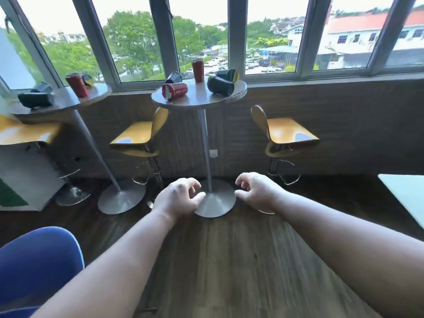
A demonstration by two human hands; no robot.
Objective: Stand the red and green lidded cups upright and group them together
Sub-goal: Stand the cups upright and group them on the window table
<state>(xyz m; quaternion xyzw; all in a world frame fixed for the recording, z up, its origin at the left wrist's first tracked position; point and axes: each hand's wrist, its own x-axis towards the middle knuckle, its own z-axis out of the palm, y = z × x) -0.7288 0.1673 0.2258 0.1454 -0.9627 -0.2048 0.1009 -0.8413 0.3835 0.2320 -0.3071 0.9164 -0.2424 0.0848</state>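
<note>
Head view: red cup (174, 91) lies sideways, lid pointing left.

Both forearms were bare from the lower edge of the view up to the wrists, with no sleeve, watch, band or ring showing on either. The left hand (177, 198) and the right hand (257, 191) were bare too, without gloves. The fingernails looked short and unpainted, though they were small and partly blurred. Low at the left corner of the view, a rounded mass of blue cloth (39, 265) showed, smooth and plain, with a paler line along its upper edge; which garment it was could not be told.
</note>
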